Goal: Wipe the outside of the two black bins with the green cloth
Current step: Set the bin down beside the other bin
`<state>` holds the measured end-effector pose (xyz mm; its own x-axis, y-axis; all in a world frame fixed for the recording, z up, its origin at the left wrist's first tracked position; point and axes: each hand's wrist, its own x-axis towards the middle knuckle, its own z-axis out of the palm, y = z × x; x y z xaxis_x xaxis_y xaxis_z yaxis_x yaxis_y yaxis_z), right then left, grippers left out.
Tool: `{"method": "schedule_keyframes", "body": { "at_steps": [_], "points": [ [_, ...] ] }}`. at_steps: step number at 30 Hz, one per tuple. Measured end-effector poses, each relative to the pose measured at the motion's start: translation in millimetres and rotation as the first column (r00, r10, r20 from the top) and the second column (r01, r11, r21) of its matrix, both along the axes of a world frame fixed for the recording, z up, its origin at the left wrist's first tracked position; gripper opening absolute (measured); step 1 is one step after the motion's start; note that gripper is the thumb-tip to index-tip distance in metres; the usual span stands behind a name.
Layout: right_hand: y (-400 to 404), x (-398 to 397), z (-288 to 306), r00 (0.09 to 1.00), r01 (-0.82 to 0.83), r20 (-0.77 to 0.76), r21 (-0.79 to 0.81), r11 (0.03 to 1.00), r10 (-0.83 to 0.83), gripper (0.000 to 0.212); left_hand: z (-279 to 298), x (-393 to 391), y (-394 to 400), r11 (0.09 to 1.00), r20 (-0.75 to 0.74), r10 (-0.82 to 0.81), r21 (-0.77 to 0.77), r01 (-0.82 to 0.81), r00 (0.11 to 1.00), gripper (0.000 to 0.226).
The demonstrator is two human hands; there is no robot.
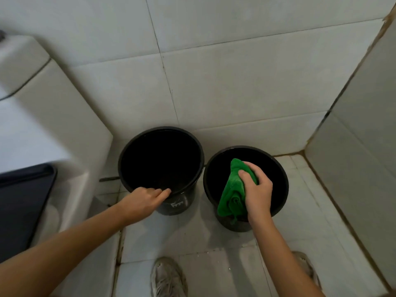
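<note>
While the right hand (258, 189) grips the green cloth (232, 196) in curled fingers over the right bin (278, 174), the left hand (142, 201) hooks its fingers on the near rim of the left bin (190, 146). Both bins stand upright, mouths up, just beside each other on the tiled floor (192, 243). The cloth hangs lengthwise toward the person; loosely bunched, it could slip inside or smear unevenly.

a bathroom: white toilet cistern (53, 116), tiled walls (214, 71) and tiled floor (192, 243).
</note>
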<state>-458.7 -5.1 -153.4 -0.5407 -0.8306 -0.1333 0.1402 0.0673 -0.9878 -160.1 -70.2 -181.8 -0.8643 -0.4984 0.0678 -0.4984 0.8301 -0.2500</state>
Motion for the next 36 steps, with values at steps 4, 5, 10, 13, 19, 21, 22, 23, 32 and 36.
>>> {"method": "schedule_keyframes", "body": {
  "at_steps": [4,5,10,13,19,21,22,23,32,36],
  "points": [
    [-6.0,-1.4,-10.6,1.0,-0.005,-0.015,0.032,0.999,0.005,0.021,-24.9,16.6,-0.3,0.996,0.008,0.015,0.086,-0.016,1.0,0.076],
    [-7.5,-1.9,-12.6,1.0,0.001,-0.005,0.037,0.999,-0.001,0.021,-31.3,19.2,3.0,0.995,0.014,0.029,0.099,-0.03,0.999,0.083],
    [-11.8,-7.3,-17.9,1.0,0.022,0.015,0.027,0.999,-0.022,0.022,-57.0,21.7,14.9,0.965,0.003,0.173,0.201,-0.17,0.985,0.073],
    [-13.0,-10.9,-18.3,0.999,0.031,0.01,0.026,0.999,-0.031,0.022,-58.9,17.7,11.9,0.906,0.06,0.281,0.313,-0.285,0.958,0.051],
    [-15.0,-27.6,-14.2,0.995,0.094,0.026,0.026,0.995,-0.095,0.021,-31.7,-7.1,7.7,0.869,0.144,0.342,0.328,-0.371,0.929,0.06],
    [-15.4,-33.6,-10.8,0.993,0.11,0.032,0.022,0.994,-0.11,0.02,-23.4,-19.2,9.0,0.922,0.036,0.285,0.261,-0.285,0.958,0.066],
    [-15.4,-36.4,-9.4,0.992,0.117,0.042,0.021,0.993,-0.118,0.02,-17.6,-28.7,10.2,0.944,-0.003,0.25,0.224,-0.243,0.968,0.068],
    [-15.1,-39.0,-7.8,0.991,0.125,0.054,0.02,0.992,-0.126,0.02,-13.3,-39.9,11.2,0.961,-0.029,0.206,0.194,-0.196,0.978,0.068],
    [-5.9,-79.9,-5.1,0.977,0.197,0.08,0.005,0.98,-0.197,0.021,-19.9,-169.8,26.1,0.961,0.271,-0.049,0.273,-0.028,0.961,0.05],
    [-0.4,-104.5,-3.8,0.959,0.267,0.099,-0.007,0.964,-0.265,0.018,-39.5,-180.3,24.3,0.943,0.281,-0.021,0.323,-0.074,0.959,0.028]
  ]
}}
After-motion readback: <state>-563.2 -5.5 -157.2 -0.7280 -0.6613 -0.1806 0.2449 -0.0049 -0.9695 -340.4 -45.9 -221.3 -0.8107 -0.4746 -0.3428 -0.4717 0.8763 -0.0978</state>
